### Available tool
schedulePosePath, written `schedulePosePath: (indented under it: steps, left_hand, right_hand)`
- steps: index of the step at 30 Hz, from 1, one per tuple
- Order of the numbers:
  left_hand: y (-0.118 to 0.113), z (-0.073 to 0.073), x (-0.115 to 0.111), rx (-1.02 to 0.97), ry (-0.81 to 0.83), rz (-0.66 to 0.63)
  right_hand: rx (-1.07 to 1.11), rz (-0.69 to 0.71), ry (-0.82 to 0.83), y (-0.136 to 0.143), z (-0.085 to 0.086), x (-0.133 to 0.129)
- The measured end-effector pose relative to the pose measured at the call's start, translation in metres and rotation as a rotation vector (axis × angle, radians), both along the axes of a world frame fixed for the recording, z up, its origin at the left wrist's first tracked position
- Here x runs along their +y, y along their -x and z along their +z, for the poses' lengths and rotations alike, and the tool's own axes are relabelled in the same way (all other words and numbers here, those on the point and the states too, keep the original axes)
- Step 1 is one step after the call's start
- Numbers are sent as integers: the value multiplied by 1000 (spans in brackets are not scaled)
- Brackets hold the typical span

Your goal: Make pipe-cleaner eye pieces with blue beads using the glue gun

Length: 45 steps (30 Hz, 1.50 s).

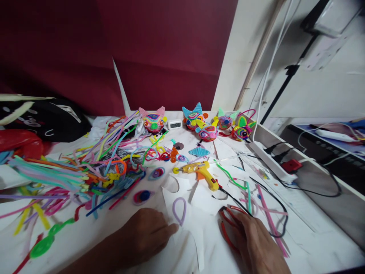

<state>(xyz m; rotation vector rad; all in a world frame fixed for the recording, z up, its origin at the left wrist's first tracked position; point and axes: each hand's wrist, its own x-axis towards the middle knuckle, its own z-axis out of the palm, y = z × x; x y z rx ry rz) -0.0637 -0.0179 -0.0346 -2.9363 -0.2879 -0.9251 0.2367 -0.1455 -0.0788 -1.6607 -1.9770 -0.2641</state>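
My left hand (148,232) is closed, with thumb and forefinger pinching the lower tip of a purple pipe cleaner (184,208) bent into a teardrop loop. Under the loop lies a cut piece of white paper (168,198). On the right, my right hand (252,238) is curled over red-handled pliers (226,232); their jaws are hard to make out. Beyond both hands, a yellow hot glue gun (209,179) lies on its side, nozzle to the left. Two coiled pipe-cleaner eyes, one (156,173) behind the other (142,196), rest left of the paper.
Pipe cleaners (57,175) are heaped at left. Colourful animal heads (154,121) stand at the back beside a small digital clock (175,124). A power strip (273,163) sits at right, and a black cord (235,199) runs near my right hand.
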Motion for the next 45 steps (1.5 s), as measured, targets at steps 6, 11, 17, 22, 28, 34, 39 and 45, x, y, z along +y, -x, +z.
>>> schedulePosePath:
  steps: [6,11,17,22,28,34,39,45]
  left_hand:
    - [-3,4,0,-8,10,-42]
    - [-2,2,0,1,20,-29]
    - [0,0,2,-24,-4,-30]
    - [1,0,6,-29,-19,-4]
    - [2,3,11,-89,-37,75]
    - [2,8,14,-203,-48,216]
    - [3,16,17,-365,83,356]
    - [8,21,21,-534,304,531]
  right_hand:
    - [119,-55,60,6,8,-1]
    - [83,-73,35,3,4,3]
    - [48,-108,-16,5,6,8]
    - [110,-120,64,14,15,5]
    - [36,-93,83,14,13,2]
    - [-131,-46,37,6,8,0]
    - [-143,20,-105,2,9,-1]
    - [59,135,-97,31,23,-4]
